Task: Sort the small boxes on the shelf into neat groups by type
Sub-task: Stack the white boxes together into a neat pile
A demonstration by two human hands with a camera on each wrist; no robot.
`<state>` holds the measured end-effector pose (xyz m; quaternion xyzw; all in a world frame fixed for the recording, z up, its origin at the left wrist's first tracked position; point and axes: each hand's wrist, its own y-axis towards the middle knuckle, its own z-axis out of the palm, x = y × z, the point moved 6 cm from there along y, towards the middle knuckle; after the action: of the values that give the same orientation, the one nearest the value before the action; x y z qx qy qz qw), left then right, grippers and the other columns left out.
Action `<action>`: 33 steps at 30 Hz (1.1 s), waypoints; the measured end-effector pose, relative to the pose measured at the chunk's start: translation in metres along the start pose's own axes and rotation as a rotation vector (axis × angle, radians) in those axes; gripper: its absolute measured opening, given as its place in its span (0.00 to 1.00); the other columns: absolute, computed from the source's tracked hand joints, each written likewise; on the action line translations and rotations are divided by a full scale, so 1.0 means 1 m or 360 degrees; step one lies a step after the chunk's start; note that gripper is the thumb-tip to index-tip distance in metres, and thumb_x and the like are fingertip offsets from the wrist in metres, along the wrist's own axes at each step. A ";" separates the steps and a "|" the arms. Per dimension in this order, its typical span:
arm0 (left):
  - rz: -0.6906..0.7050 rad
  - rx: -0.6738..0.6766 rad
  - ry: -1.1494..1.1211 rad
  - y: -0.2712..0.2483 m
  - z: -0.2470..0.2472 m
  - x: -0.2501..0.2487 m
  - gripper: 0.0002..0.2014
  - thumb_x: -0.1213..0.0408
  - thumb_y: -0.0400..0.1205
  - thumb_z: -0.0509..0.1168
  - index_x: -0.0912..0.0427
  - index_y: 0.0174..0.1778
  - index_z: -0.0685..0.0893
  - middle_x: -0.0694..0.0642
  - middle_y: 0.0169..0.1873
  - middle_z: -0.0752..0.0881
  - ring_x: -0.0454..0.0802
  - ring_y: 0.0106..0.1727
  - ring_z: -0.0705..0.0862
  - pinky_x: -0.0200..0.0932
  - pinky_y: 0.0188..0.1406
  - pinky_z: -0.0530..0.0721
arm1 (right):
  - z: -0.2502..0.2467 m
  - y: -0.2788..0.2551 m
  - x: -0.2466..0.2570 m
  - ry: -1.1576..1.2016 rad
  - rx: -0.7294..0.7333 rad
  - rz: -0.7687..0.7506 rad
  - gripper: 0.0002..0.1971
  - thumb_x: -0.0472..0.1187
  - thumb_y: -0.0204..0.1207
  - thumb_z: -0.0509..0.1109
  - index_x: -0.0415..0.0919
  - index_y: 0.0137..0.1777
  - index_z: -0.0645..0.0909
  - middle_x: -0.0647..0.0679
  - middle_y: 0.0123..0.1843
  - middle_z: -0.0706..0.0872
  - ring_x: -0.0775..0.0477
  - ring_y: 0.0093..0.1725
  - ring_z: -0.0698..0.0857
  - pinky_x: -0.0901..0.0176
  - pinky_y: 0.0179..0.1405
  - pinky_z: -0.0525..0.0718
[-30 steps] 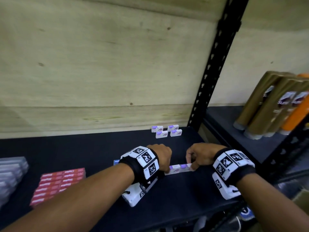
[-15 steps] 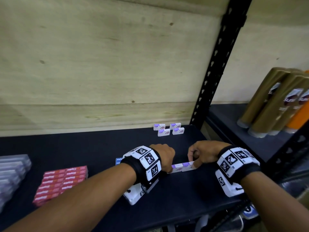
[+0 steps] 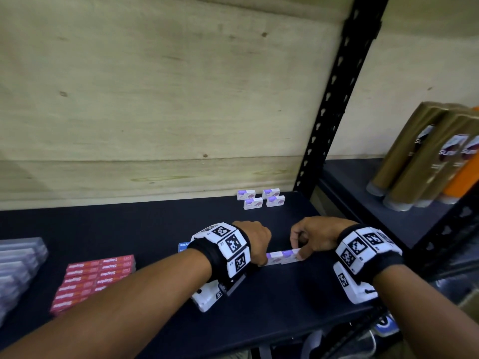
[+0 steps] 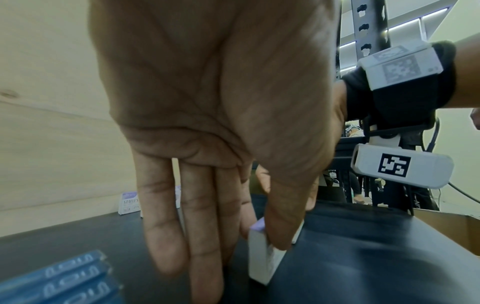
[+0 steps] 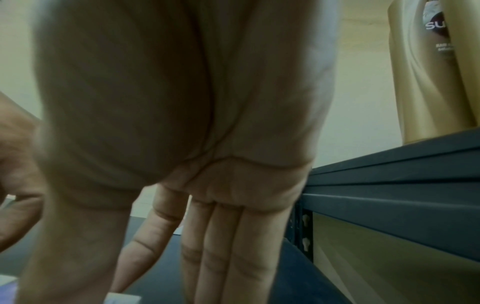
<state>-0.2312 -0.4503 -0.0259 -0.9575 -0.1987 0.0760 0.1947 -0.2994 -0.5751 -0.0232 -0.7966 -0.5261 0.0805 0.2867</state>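
1. A short row of white-and-purple boxes (image 3: pixel 282 257) is held at the front of the black shelf (image 3: pixel 129 224), between the two hands.
2. The left hand (image 3: pixel 255 240) is closed on the left end of the row: in the left wrist view the end box (image 4: pixel 262 259) is pinched between the thumb and the fingers (image 4: pixel 166 226).
3. The right hand (image 3: pixel 312 235) is curled on the right end of the row, with the thumb on its front face. In the right wrist view the contact itself is hidden by the palm.
4. Four more boxes of the same purple type (image 3: pixel 260 199) are already set in a tidy block at the back of the shelf, well apart from the held row.
5. The red boxes (image 3: pixel 96 278) are grouped at the left, and grey boxes (image 3: pixel 18 265) lie beside them at the far left.
6. Some blue boxes (image 4: pixel 57 275) are seen just beside the left hand.
7. The task is judged as mostly done; the held row is probably still to be joined with the purple block.
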 end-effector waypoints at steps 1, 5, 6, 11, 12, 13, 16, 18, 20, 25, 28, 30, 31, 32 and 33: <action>0.0000 -0.0002 0.0002 0.000 0.000 0.000 0.15 0.53 0.78 0.70 0.55 0.58 0.83 0.53 0.54 0.85 0.54 0.53 0.85 0.49 0.51 0.86 | 0.000 0.000 0.000 0.0007 -0.0003 0.0003 0.09 0.45 0.69 0.81 0.54 0.44 0.84 0.59 0.42 0.84 0.55 0.46 0.83 0.54 0.59 0.83; -0.0002 0.0015 0.0000 0.001 0.000 0.001 0.16 0.52 0.78 0.70 0.55 0.58 0.83 0.54 0.54 0.85 0.55 0.53 0.85 0.49 0.52 0.86 | -0.001 0.000 -0.001 0.0026 -0.0003 0.0007 0.09 0.45 0.69 0.82 0.54 0.44 0.84 0.59 0.43 0.84 0.55 0.47 0.83 0.54 0.60 0.83; -0.0006 0.0015 0.0002 0.001 0.000 0.001 0.16 0.53 0.78 0.70 0.55 0.58 0.83 0.54 0.54 0.85 0.55 0.53 0.85 0.49 0.51 0.85 | -0.001 0.000 0.000 0.0024 -0.0001 0.0009 0.09 0.45 0.69 0.82 0.54 0.44 0.84 0.59 0.44 0.84 0.55 0.47 0.83 0.54 0.60 0.83; 0.0000 0.0008 0.0010 0.002 0.000 0.000 0.15 0.53 0.78 0.70 0.55 0.58 0.83 0.54 0.54 0.85 0.55 0.53 0.85 0.49 0.50 0.85 | -0.001 0.000 0.001 0.0028 0.0021 0.0010 0.10 0.44 0.69 0.82 0.54 0.44 0.83 0.58 0.43 0.85 0.54 0.46 0.83 0.54 0.60 0.83; 0.0002 0.0009 0.0009 0.002 -0.001 0.000 0.15 0.54 0.78 0.70 0.55 0.58 0.83 0.54 0.54 0.85 0.55 0.53 0.85 0.49 0.51 0.86 | -0.001 0.000 0.001 0.0027 0.0021 0.0011 0.10 0.43 0.69 0.82 0.54 0.44 0.83 0.58 0.43 0.85 0.54 0.45 0.83 0.54 0.60 0.82; 0.0002 0.0007 0.0010 0.002 -0.001 0.000 0.15 0.54 0.78 0.70 0.56 0.58 0.83 0.54 0.54 0.85 0.55 0.53 0.85 0.49 0.51 0.86 | -0.001 0.000 0.001 0.0024 0.0018 0.0016 0.10 0.43 0.69 0.82 0.54 0.44 0.84 0.58 0.42 0.84 0.55 0.45 0.82 0.54 0.59 0.82; 0.0003 0.0016 0.0008 0.001 -0.001 0.001 0.15 0.53 0.78 0.70 0.55 0.57 0.83 0.53 0.53 0.85 0.54 0.52 0.85 0.50 0.52 0.86 | -0.002 0.000 0.001 0.0017 0.0018 0.0030 0.10 0.43 0.69 0.82 0.54 0.44 0.83 0.58 0.42 0.84 0.56 0.44 0.82 0.54 0.58 0.82; 0.0000 0.0039 -0.0006 0.002 -0.001 0.002 0.16 0.52 0.78 0.71 0.55 0.57 0.84 0.53 0.53 0.85 0.54 0.52 0.85 0.51 0.54 0.87 | -0.002 0.000 0.002 0.0011 0.0052 0.0047 0.11 0.43 0.69 0.82 0.54 0.46 0.83 0.58 0.43 0.83 0.55 0.46 0.82 0.55 0.59 0.82; 0.0003 0.0061 -0.0051 0.002 -0.002 0.004 0.16 0.50 0.76 0.72 0.55 0.56 0.85 0.53 0.52 0.87 0.53 0.52 0.86 0.50 0.54 0.87 | -0.003 0.002 0.003 -0.0028 0.0094 0.0078 0.14 0.45 0.67 0.83 0.54 0.50 0.83 0.56 0.49 0.85 0.53 0.52 0.84 0.54 0.62 0.83; -0.0004 0.0060 -0.0222 0.009 -0.014 0.014 0.16 0.49 0.77 0.72 0.56 0.55 0.87 0.50 0.41 0.87 0.49 0.44 0.83 0.43 0.52 0.84 | -0.021 0.011 0.002 -0.0001 0.0085 0.0094 0.18 0.47 0.69 0.82 0.54 0.57 0.83 0.48 0.57 0.89 0.46 0.59 0.87 0.50 0.65 0.83; -0.0063 -0.0143 -0.0178 0.020 -0.034 0.028 0.14 0.50 0.79 0.69 0.55 0.54 0.86 0.46 0.30 0.82 0.51 0.45 0.84 0.47 0.54 0.85 | -0.050 0.020 0.001 0.0030 -0.0187 0.0036 0.13 0.43 0.73 0.79 0.49 0.57 0.85 0.51 0.52 0.90 0.48 0.55 0.87 0.54 0.63 0.83; -0.0111 -0.0284 -0.0092 0.029 -0.048 0.038 0.13 0.50 0.80 0.68 0.53 0.55 0.86 0.48 0.41 0.86 0.53 0.51 0.85 0.46 0.52 0.84 | -0.068 0.030 -0.003 0.0002 -0.0339 0.0036 0.10 0.40 0.74 0.78 0.49 0.55 0.85 0.52 0.50 0.89 0.49 0.53 0.87 0.57 0.59 0.83; -0.0129 -0.0347 -0.0050 0.033 -0.055 0.044 0.13 0.50 0.80 0.68 0.51 0.56 0.85 0.50 0.48 0.86 0.54 0.53 0.85 0.45 0.49 0.82 | -0.075 0.035 -0.005 -0.0024 -0.0391 0.0040 0.10 0.39 0.75 0.77 0.49 0.53 0.85 0.53 0.48 0.87 0.49 0.53 0.86 0.58 0.58 0.82; -0.0140 -0.0406 -0.0015 0.039 -0.062 0.050 0.13 0.50 0.79 0.68 0.50 0.58 0.84 0.51 0.53 0.85 0.55 0.54 0.84 0.44 0.47 0.80 | -0.080 0.042 -0.007 -0.0063 -0.0432 0.0043 0.10 0.37 0.75 0.77 0.49 0.53 0.85 0.53 0.48 0.86 0.49 0.52 0.85 0.60 0.56 0.81; -0.0149 -0.0452 0.0011 0.043 -0.067 0.055 0.14 0.51 0.79 0.68 0.49 0.59 0.83 0.51 0.55 0.85 0.55 0.54 0.84 0.44 0.45 0.79 | -0.085 0.048 -0.009 -0.0106 -0.0467 0.0047 0.10 0.36 0.75 0.76 0.49 0.54 0.85 0.54 0.48 0.84 0.49 0.52 0.84 0.60 0.54 0.80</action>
<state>-0.1513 -0.4871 0.0146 -0.9653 -0.2514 0.0347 0.0612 -0.2290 -0.6280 0.0191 -0.8344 -0.5297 0.0332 0.1486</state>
